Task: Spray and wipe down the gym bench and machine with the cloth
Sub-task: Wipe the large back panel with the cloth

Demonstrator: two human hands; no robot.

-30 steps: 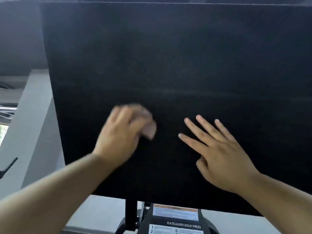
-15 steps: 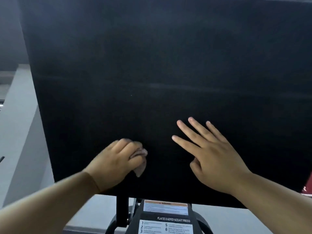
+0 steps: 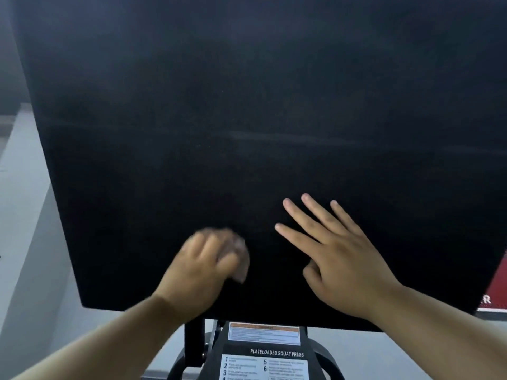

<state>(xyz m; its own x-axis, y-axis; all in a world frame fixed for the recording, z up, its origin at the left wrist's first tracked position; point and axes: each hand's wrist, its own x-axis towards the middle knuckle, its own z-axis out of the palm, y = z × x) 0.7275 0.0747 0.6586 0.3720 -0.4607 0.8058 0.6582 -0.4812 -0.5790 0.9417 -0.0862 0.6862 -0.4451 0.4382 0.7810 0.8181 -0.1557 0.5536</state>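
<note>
L hand fist clamps cloth under fingertips on pad; R hand flat, fingers spread.

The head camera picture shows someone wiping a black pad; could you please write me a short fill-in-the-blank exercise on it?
1. The small crumpled pinkish cloth is held in the ____ hand.
2. The right hand lies on the large black padded board with its fingers ____.
3. The white instruction label below the pad reads "PLATELOADED ____ PRESS".
4. The left hand looks blurred, so it is probably ____.

Missing words: left; spread; SQUAT; moving
</note>
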